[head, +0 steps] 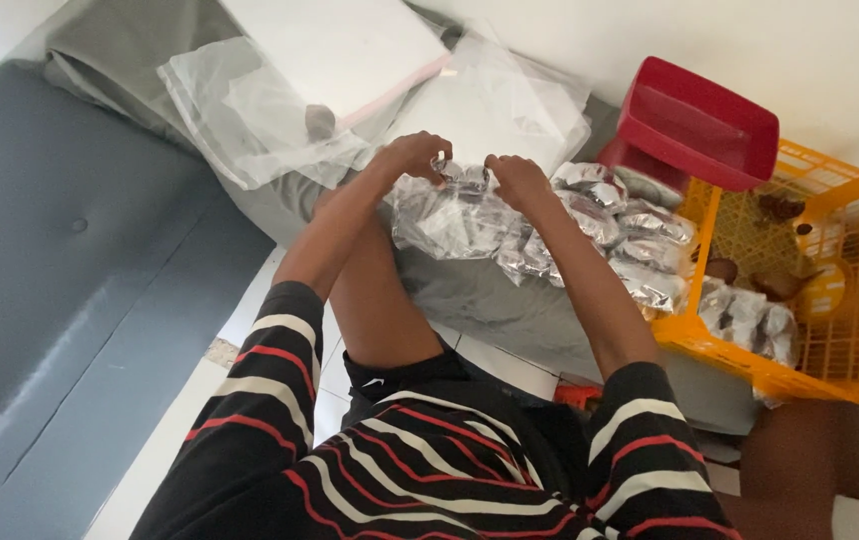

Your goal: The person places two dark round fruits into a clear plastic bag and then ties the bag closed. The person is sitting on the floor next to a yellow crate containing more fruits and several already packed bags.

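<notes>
Overhead, both hands, left [412, 156] and right [518, 178], pinch one small foil packet [462, 177] at 12 o'clock, above a foil pile [550, 235] (many packets). More lie in the yellow crate [850, 300] at 3 o'clock; most look unhandled.

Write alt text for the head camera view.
A seated person's left hand and right hand pinch a small foil packet above a pile of foil packets on grey cloth. An orange crate and a red scoop sit to the right.
</notes>
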